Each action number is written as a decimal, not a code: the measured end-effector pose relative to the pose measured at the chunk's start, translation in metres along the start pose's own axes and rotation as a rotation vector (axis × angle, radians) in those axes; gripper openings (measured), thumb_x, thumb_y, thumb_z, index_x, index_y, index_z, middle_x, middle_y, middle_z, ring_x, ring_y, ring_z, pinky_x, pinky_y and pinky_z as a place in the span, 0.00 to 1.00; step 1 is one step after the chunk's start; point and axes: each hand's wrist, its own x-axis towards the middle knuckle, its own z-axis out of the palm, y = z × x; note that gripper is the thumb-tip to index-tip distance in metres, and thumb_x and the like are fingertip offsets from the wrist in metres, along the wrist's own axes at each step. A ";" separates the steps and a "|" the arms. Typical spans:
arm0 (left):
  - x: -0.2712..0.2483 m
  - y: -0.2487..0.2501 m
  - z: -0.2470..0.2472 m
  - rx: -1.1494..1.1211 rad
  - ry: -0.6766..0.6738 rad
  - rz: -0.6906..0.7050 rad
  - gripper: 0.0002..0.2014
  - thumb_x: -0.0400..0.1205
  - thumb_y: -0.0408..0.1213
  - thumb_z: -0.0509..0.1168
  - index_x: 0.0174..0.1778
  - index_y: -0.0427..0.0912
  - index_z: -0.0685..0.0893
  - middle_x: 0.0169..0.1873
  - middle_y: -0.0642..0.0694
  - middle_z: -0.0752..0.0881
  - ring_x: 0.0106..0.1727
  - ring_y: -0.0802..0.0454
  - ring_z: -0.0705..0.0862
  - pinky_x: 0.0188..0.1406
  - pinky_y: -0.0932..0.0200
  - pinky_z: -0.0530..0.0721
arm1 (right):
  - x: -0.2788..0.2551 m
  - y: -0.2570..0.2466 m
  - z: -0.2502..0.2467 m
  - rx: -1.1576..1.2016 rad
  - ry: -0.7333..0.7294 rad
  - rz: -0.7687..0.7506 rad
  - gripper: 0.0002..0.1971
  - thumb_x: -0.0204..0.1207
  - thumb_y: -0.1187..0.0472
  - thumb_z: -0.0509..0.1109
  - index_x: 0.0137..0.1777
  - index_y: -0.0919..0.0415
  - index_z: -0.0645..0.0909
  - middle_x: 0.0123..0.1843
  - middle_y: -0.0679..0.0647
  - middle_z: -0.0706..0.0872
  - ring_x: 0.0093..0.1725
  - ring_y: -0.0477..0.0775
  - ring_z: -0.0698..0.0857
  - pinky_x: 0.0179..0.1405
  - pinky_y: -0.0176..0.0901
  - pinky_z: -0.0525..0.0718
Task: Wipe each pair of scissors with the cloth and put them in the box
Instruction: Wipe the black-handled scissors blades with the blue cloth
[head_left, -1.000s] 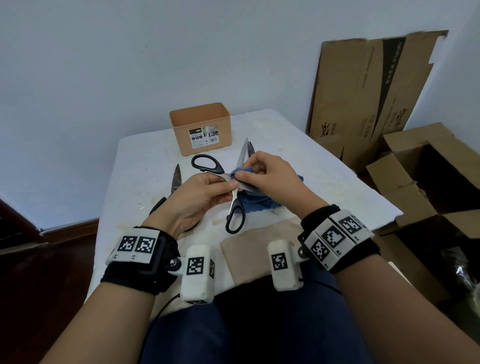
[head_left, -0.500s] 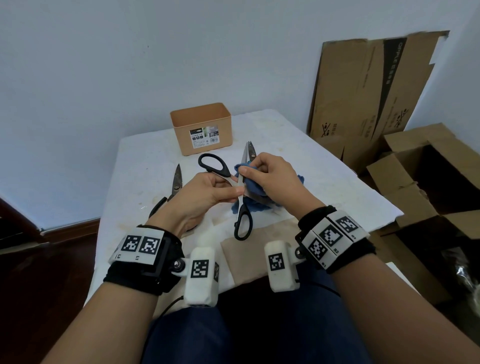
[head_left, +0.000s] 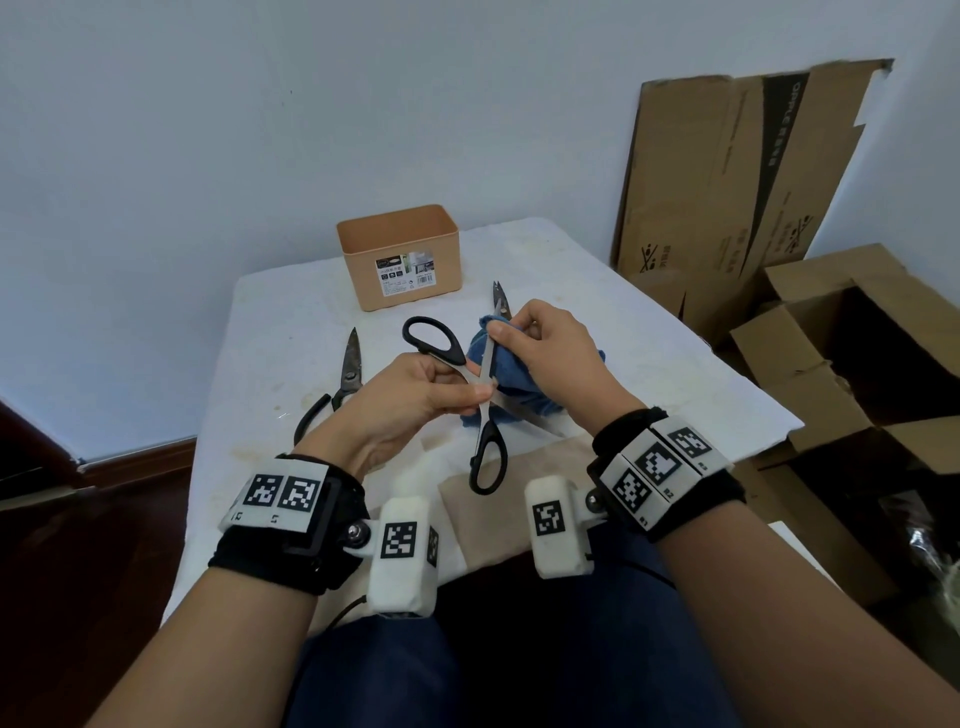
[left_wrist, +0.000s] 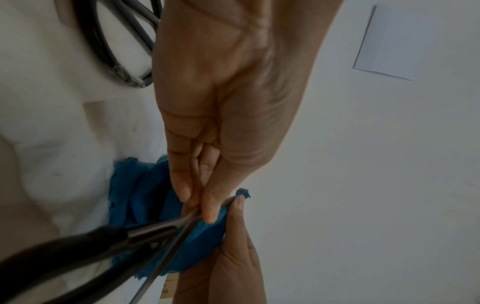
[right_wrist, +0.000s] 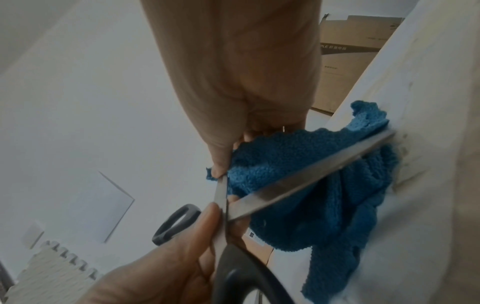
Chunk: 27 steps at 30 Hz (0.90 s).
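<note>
A pair of black-handled scissors (head_left: 456, 353) is held above the white table (head_left: 291, 322), its blades spread in an X. My left hand (head_left: 480, 392) pinches them at the pivot between thumb and fingers. My right hand (head_left: 498, 332) grips the blue cloth (head_left: 511, 371) and pinches it round the upper blade near its tip. In the right wrist view the other blade (right_wrist: 311, 174) lies bare across the cloth (right_wrist: 298, 216). In the left wrist view the scissors (left_wrist: 145, 232) cross in front of the cloth (left_wrist: 202, 240). The orange box (head_left: 400, 254) stands at the back of the table.
Dark shears (head_left: 349, 371) lie on the table to the left of my hands. The tips of another pair (head_left: 498, 296) show behind my right hand. An open cardboard carton (head_left: 810, 343) sits off the table's right edge. Flat cardboard (head_left: 727, 182) leans on the wall.
The scissors have shifted slightly right and their blades have spread wider. My right hand has slid the cloth up the blade toward the tip.
</note>
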 end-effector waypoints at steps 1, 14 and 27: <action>0.000 0.000 0.001 -0.008 0.000 -0.003 0.10 0.79 0.23 0.70 0.41 0.44 0.90 0.39 0.46 0.93 0.39 0.56 0.88 0.47 0.62 0.85 | 0.001 0.000 0.000 -0.004 0.001 -0.002 0.13 0.79 0.49 0.71 0.41 0.57 0.77 0.32 0.49 0.80 0.32 0.45 0.77 0.30 0.33 0.74; -0.001 -0.003 -0.008 -0.070 0.004 -0.085 0.05 0.81 0.27 0.70 0.48 0.32 0.91 0.43 0.44 0.92 0.40 0.59 0.88 0.43 0.68 0.86 | 0.002 0.001 -0.011 0.092 0.154 0.060 0.16 0.84 0.47 0.62 0.48 0.61 0.79 0.39 0.48 0.83 0.45 0.50 0.82 0.48 0.43 0.78; 0.002 -0.001 -0.012 -0.085 0.035 -0.097 0.04 0.82 0.27 0.69 0.45 0.33 0.89 0.38 0.47 0.92 0.39 0.61 0.89 0.42 0.70 0.85 | -0.004 -0.009 -0.014 0.653 0.007 0.332 0.13 0.81 0.64 0.69 0.64 0.59 0.78 0.52 0.60 0.88 0.52 0.52 0.88 0.52 0.45 0.88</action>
